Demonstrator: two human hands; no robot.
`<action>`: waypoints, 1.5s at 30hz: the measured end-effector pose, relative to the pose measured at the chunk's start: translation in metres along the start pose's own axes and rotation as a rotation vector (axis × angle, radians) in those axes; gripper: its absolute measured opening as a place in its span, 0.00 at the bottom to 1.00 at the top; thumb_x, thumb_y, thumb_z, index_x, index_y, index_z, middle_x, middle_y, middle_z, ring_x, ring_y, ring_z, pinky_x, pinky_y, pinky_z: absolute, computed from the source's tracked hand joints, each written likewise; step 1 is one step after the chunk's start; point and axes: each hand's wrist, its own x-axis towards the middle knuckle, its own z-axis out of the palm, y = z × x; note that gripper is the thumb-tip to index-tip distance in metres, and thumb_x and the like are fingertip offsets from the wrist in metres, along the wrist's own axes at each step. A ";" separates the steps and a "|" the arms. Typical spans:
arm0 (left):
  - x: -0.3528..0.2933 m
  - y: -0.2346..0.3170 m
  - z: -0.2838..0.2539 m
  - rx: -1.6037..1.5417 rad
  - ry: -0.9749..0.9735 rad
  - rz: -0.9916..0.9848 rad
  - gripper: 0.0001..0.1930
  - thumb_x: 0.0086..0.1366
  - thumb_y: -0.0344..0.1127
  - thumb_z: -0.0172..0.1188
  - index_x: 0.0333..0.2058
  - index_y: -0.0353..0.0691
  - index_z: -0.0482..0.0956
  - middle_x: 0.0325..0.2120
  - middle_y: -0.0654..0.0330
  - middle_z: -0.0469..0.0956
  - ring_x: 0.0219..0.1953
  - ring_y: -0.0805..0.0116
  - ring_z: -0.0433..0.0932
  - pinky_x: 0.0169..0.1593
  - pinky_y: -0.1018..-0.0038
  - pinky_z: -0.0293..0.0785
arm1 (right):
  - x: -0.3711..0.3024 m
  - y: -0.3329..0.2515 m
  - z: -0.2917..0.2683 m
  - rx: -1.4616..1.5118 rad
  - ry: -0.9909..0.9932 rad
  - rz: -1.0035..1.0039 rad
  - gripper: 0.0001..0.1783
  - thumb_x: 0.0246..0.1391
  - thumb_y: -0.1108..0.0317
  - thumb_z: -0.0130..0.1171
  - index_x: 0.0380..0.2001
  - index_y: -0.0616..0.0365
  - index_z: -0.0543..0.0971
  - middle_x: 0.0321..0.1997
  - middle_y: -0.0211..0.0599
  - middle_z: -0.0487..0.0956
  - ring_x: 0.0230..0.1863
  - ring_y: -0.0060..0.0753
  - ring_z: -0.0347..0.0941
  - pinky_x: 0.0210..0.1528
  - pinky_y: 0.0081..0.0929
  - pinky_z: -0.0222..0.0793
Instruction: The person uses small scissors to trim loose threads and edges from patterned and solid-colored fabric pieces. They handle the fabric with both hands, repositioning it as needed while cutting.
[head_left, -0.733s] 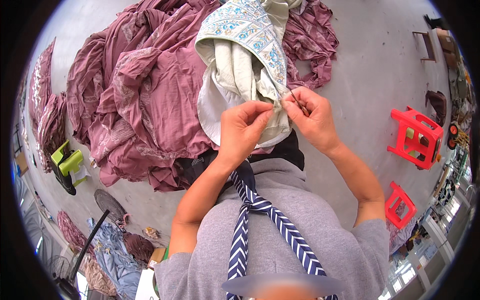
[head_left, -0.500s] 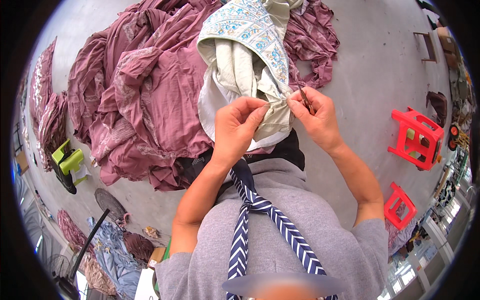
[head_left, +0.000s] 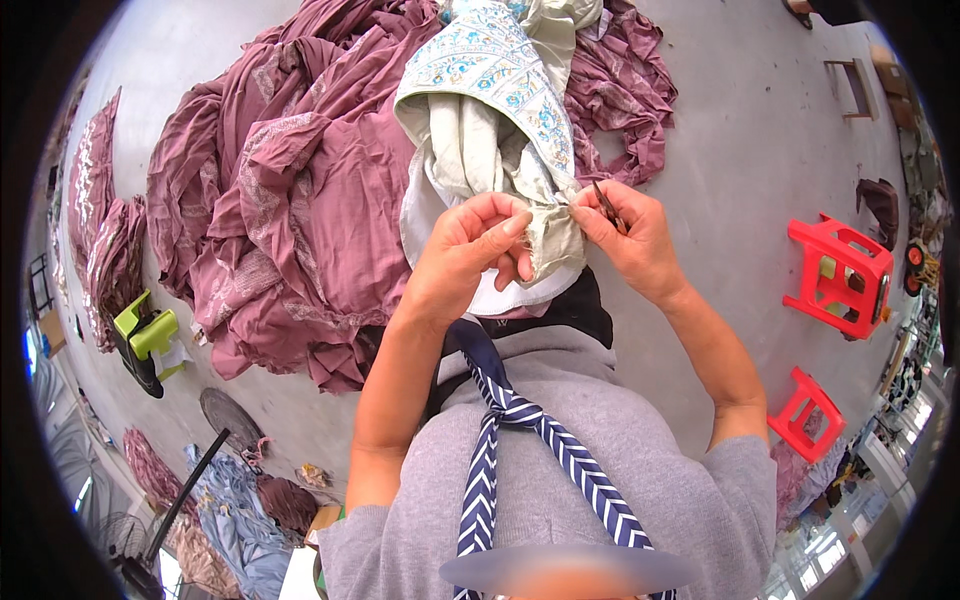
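Note:
A pale green garment with a blue and yellow floral printed border lies over my lap and the floor in front of me. At its near end, my left hand pinches the frayed edge of the cloth between thumb and forefinger, the other fingers curled. My right hand pinches the same cloth a little to the right. Tucked in that palm is a small dark pair of thread snips, its points sticking up past the fingers. A white layer of fabric shows beneath.
A large heap of mauve cloth spreads out on the left, with more at the far right of the garment. Red plastic stools stand on the right. At the left is a lime green stool; blue cloth lies lower down.
My left hand has turned and its fingers have curled at the cloth edge, where a thread was stretched between the hands before. My right hand stays nearly in place with the snips.

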 end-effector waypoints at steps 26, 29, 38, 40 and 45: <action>0.002 -0.006 -0.015 0.210 0.176 0.225 0.09 0.66 0.38 0.53 0.36 0.38 0.69 0.21 0.69 0.68 0.17 0.82 0.67 0.21 0.85 0.63 | 0.011 0.008 -0.003 0.230 -0.006 0.085 0.09 0.55 0.68 0.56 0.28 0.63 0.74 0.23 0.21 0.71 0.23 0.09 0.63 0.24 0.11 0.58; -0.001 0.000 -0.017 0.237 0.175 0.259 0.09 0.66 0.37 0.53 0.36 0.37 0.70 0.24 0.69 0.68 0.23 0.82 0.68 0.27 0.84 0.66 | 0.010 0.011 -0.005 0.217 0.066 0.009 0.08 0.57 0.67 0.55 0.29 0.60 0.73 0.19 0.17 0.66 0.19 0.08 0.56 0.20 0.11 0.49; -0.003 0.003 -0.013 0.261 0.099 0.311 0.09 0.65 0.37 0.53 0.35 0.36 0.71 0.27 0.67 0.71 0.28 0.80 0.70 0.34 0.81 0.68 | 0.000 0.017 -0.003 0.113 0.142 -0.057 0.08 0.58 0.67 0.53 0.29 0.59 0.72 0.19 0.17 0.64 0.20 0.07 0.54 0.20 0.11 0.49; -0.003 0.004 -0.012 0.257 0.095 0.294 0.10 0.65 0.38 0.53 0.34 0.36 0.71 0.27 0.67 0.72 0.28 0.80 0.70 0.34 0.81 0.68 | 0.000 0.021 -0.004 0.103 0.151 -0.053 0.08 0.58 0.67 0.53 0.29 0.59 0.72 0.20 0.16 0.65 0.20 0.07 0.54 0.20 0.11 0.49; 0.003 0.007 -0.011 0.260 0.035 0.256 0.10 0.65 0.38 0.53 0.32 0.36 0.71 0.25 0.65 0.73 0.27 0.79 0.71 0.32 0.82 0.67 | 0.003 0.028 -0.006 0.115 0.163 -0.044 0.08 0.59 0.67 0.52 0.30 0.60 0.72 0.20 0.16 0.65 0.20 0.07 0.54 0.20 0.11 0.48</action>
